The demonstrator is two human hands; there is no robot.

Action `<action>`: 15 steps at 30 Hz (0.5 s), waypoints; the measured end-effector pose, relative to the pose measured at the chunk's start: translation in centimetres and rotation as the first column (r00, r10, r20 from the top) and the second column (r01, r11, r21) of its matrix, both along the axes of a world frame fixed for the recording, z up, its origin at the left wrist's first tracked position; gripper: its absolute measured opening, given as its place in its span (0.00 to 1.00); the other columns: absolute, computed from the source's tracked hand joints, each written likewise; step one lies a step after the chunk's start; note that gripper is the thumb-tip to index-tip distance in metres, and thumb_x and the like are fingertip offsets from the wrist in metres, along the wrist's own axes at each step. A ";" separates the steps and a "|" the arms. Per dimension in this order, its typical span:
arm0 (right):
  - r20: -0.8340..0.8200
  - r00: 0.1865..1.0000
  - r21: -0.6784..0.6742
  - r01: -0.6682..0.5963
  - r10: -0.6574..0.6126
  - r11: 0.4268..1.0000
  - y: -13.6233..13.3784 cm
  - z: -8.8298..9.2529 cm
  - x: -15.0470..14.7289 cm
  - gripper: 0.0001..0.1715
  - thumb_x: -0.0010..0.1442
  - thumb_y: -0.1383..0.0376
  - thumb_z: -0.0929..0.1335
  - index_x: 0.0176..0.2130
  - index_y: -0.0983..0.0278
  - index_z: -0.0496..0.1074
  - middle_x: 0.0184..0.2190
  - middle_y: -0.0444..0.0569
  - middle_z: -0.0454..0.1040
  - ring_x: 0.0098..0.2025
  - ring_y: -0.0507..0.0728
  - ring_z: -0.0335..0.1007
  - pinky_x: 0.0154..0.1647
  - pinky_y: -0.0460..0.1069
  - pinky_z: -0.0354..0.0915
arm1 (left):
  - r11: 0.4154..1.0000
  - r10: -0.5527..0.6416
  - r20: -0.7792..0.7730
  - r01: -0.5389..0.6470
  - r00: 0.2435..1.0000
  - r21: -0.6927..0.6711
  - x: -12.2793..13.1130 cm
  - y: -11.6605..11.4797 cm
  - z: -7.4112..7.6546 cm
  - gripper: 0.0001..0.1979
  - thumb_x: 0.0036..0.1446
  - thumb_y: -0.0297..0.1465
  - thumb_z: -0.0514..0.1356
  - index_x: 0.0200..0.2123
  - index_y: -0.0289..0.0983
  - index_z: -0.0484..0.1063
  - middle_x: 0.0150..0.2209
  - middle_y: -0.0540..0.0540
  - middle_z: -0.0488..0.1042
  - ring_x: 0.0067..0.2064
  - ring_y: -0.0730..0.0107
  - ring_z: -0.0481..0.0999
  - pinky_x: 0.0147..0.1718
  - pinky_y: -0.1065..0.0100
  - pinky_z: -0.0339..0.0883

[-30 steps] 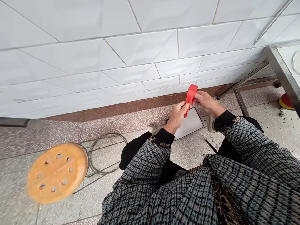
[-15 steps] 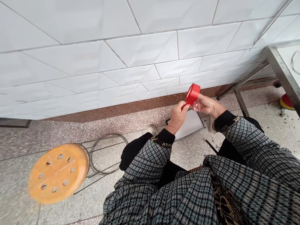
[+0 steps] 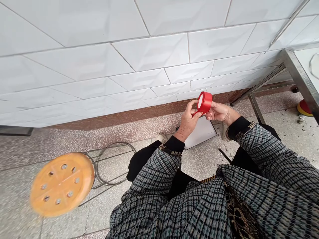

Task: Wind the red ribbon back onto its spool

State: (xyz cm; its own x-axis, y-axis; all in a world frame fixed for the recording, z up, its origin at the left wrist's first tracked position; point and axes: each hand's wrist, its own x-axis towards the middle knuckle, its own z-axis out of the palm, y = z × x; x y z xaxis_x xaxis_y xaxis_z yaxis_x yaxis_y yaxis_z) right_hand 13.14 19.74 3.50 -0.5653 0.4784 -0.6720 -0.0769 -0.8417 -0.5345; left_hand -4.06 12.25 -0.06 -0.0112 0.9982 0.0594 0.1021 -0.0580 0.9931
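Observation:
A red roll of tape [image 3: 204, 102] is held up in front of the white tiled wall, its open core facing me. My right hand [image 3: 220, 112] grips the roll from the right side, fingers closed on its rim. My left hand [image 3: 188, 119] pinches the roll's lower left edge between thumb and fingers, where a short red tail shows. Both arms wear checked grey sleeves with black cuffs. Below the hands a white flat sheet [image 3: 200, 132] lies on the floor between my feet.
An orange round stool seat [image 3: 61, 183] with holes and a wire frame stands at the left. A steel table edge and leg [image 3: 299, 74] are at the right, with a red and yellow object [image 3: 304, 108] under it. Small debris litters the speckled floor.
The roll has turned from edge-on to showing its open core, and has dropped slightly. My left thumb has moved up along its rim.

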 end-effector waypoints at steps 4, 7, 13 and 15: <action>-0.007 0.999 0.030 -0.048 0.048 0.998 -0.2 -0.1 0.1 0.13 0.71 0.58 0.70 0.37 0.64 0.74 0.24 0.44 0.75 0.20 0.47 0.60 0.21 0.42 0.64 | 0.990 -0.137 0.038 0.138 0.990 -0.002 -0.6 0.2 0.5 0.23 0.62 0.28 0.64 0.60 0.39 0.71 0.35 0.50 0.82 0.37 0.67 0.83 0.43 0.64 0.74; 0.016 0.995 0.086 -0.102 0.101 0.991 -0.5 0.0 0.1 0.18 0.70 0.53 0.71 0.35 0.64 0.75 0.23 0.45 0.76 0.20 0.48 0.62 0.21 0.42 0.64 | 0.978 -0.185 0.150 0.197 0.971 -0.069 -0.9 0.4 0.8 0.24 0.61 0.29 0.65 0.61 0.38 0.70 0.37 0.47 0.83 0.38 0.67 0.83 0.42 0.65 0.75; 0.252 0.965 0.451 -0.179 0.067 0.874 -0.3 0.3 0.4 0.16 0.58 0.55 0.79 0.38 0.63 0.78 0.31 0.49 0.81 0.30 0.54 0.75 0.33 0.48 0.74 | 0.933 -0.174 0.338 0.265 0.925 -0.245 -1.6 0.1 0.9 0.26 0.61 0.34 0.68 0.61 0.40 0.70 0.31 0.52 0.77 0.21 0.78 0.67 0.23 0.71 0.60; 0.334 0.938 0.644 -0.156 -0.092 0.749 -0.1 0.1 0.5 0.17 0.53 0.60 0.81 0.40 0.62 0.77 0.36 0.48 0.82 0.38 0.57 0.77 0.40 0.49 0.74 | 0.922 -0.170 0.357 0.276 0.919 -0.272 -2.0 0.0 0.8 0.26 0.61 0.34 0.67 0.62 0.41 0.70 0.31 0.53 0.76 0.20 0.80 0.63 0.22 0.71 0.58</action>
